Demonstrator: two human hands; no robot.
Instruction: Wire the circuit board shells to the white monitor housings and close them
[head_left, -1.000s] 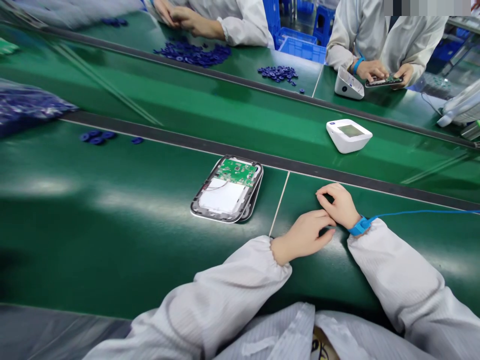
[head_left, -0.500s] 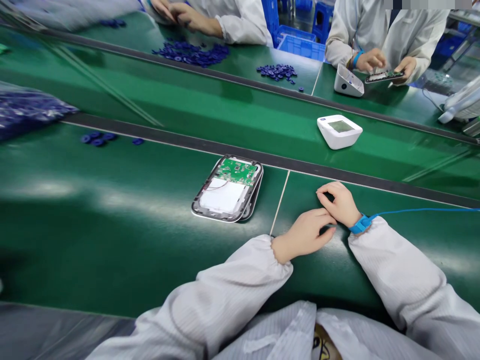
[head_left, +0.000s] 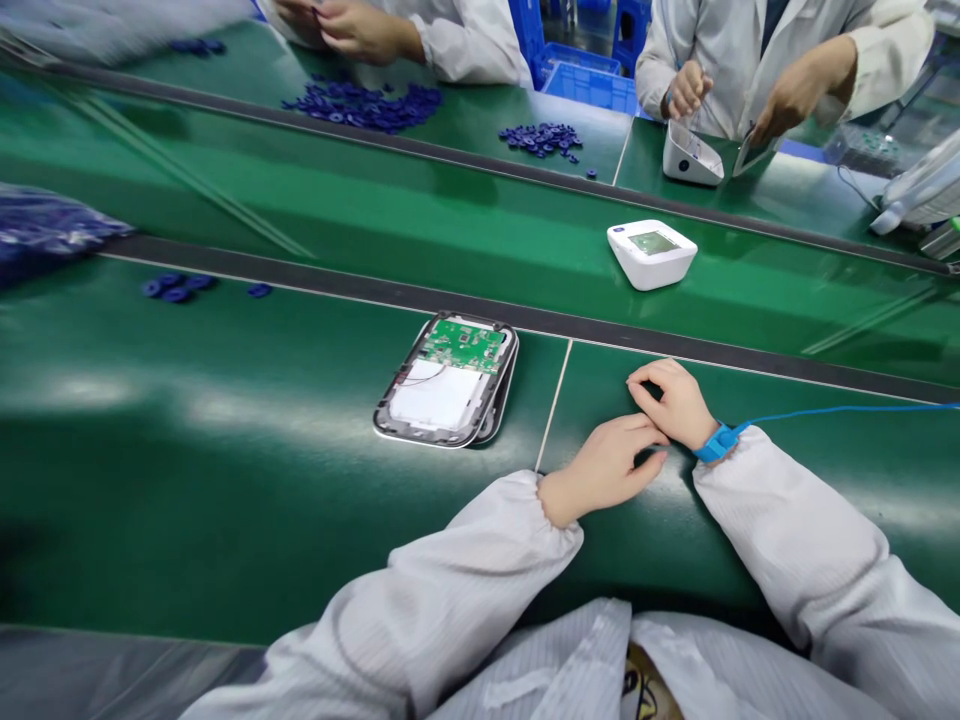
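Loosely bent, left hand (head_left: 606,466) against right hand (head_left: 676,405); left fingers, thumb apart, right's seemingly together.

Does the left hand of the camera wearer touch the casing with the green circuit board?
No, the casing lies on the green table, with bare surface between it and the left hand.
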